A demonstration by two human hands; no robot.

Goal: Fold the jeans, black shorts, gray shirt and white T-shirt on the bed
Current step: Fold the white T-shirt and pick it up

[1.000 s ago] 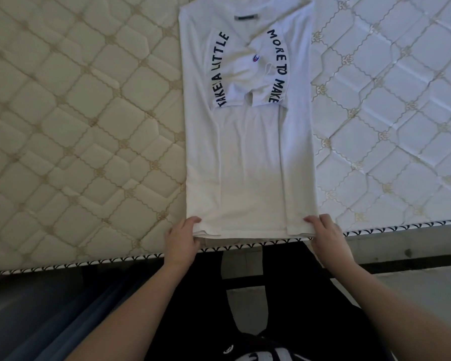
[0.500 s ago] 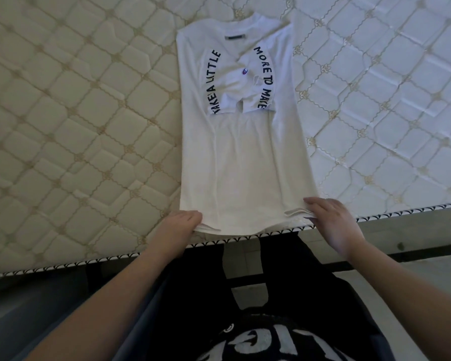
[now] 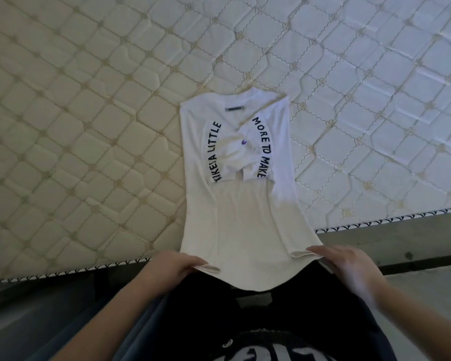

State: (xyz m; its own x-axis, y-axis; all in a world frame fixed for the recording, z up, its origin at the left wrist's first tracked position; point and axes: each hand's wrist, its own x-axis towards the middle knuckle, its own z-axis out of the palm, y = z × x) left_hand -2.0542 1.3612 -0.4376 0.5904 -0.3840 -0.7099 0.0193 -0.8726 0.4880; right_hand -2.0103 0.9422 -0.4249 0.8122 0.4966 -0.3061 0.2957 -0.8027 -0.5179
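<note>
White T-shirt (image 3: 235, 204) mid-fold, hem lifted off the bed (image 3: 89, 126) edge at 6 o'clock.

Sides and sleeves already folded in; lengthwise fold left. Left hand (image 3: 167, 267) and right hand (image 3: 346, 264) each pinch a hem corner, fingers curled. Jeans, shorts, gray shirt not in view. Open mattress toward 12 o'clock.

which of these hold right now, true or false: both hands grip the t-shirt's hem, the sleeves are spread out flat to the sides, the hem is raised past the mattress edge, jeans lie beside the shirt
1. Both hands grip the hem. True: the left hand and right hand each hold a bottom corner of the white T-shirt.
2. The sleeves are spread out. False: they are folded in over the middle.
3. The hem is raised past the mattress edge. True.
4. Jeans lie beside the shirt. False: no jeans are visible.
</note>
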